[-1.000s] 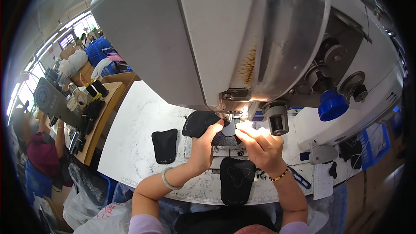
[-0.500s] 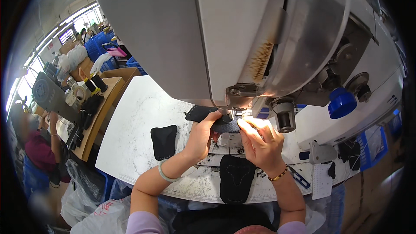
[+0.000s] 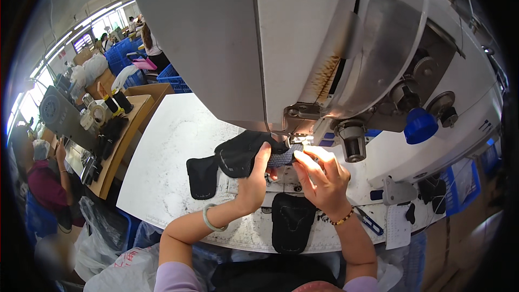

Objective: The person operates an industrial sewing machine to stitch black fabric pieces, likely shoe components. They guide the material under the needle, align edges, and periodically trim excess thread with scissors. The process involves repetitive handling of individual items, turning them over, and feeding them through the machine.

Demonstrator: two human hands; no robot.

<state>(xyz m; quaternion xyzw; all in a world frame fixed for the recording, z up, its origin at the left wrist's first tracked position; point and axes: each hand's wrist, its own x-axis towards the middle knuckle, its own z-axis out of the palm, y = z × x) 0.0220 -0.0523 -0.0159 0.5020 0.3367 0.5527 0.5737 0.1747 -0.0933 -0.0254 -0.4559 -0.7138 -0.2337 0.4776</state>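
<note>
Here the left hand [image 3: 252,184] and right hand [image 3: 326,181] have their fingers clamped on one black piece [image 3: 237,154], just under the sewing machine [image 3: 319,38], over the white surface [image 3: 162,146], and light, even tension, fingertips clear, looks wisest.

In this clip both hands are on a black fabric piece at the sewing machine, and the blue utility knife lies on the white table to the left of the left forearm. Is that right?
Not quite: the knife's side is wrong. The head view shows the blue utility knife on the white table, just right of the right wrist. Both hands, left hand and right hand, are on a black fabric piece at the sewing machine.
</note>
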